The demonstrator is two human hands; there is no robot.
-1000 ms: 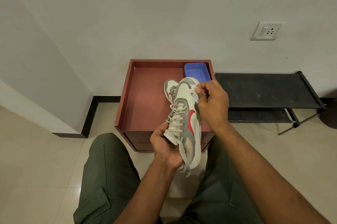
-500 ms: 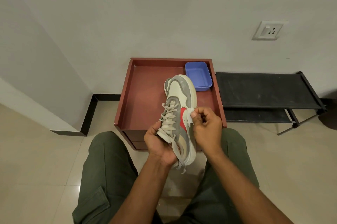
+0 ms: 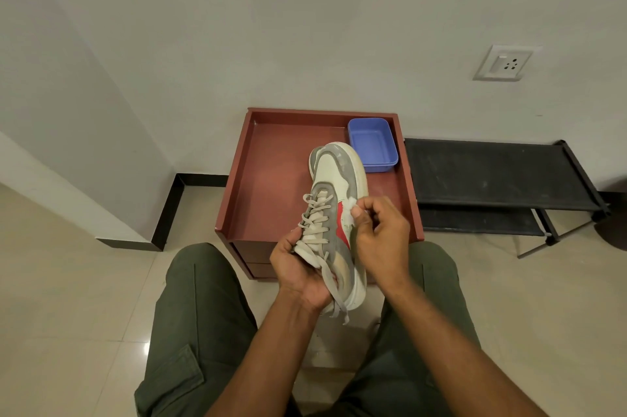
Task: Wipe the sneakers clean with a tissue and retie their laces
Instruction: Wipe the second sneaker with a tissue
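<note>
A white and grey sneaker [image 3: 334,179] with a red side stripe is held up over my lap, toe pointing away. My left hand [image 3: 298,272] grips it from the left at the tongue and heel, with the loose laces [image 3: 315,219] hanging past my fingers. My right hand [image 3: 380,236] pinches a small white tissue [image 3: 349,209] against the sneaker's right side, beside the red stripe. The second sneaker is hidden behind the held one.
A red-brown cabinet with a raised rim [image 3: 237,175] stands against the wall ahead. A blue plastic tub [image 3: 373,143] sits in its back right corner. A black low shoe rack [image 3: 492,175] is to the right. A wall socket [image 3: 504,62] is above it.
My right hand with the tissue slid from the toe down the sneaker's right side to the middle by the red stripe. The sneaker shifted slightly and now hides the second sneaker.
</note>
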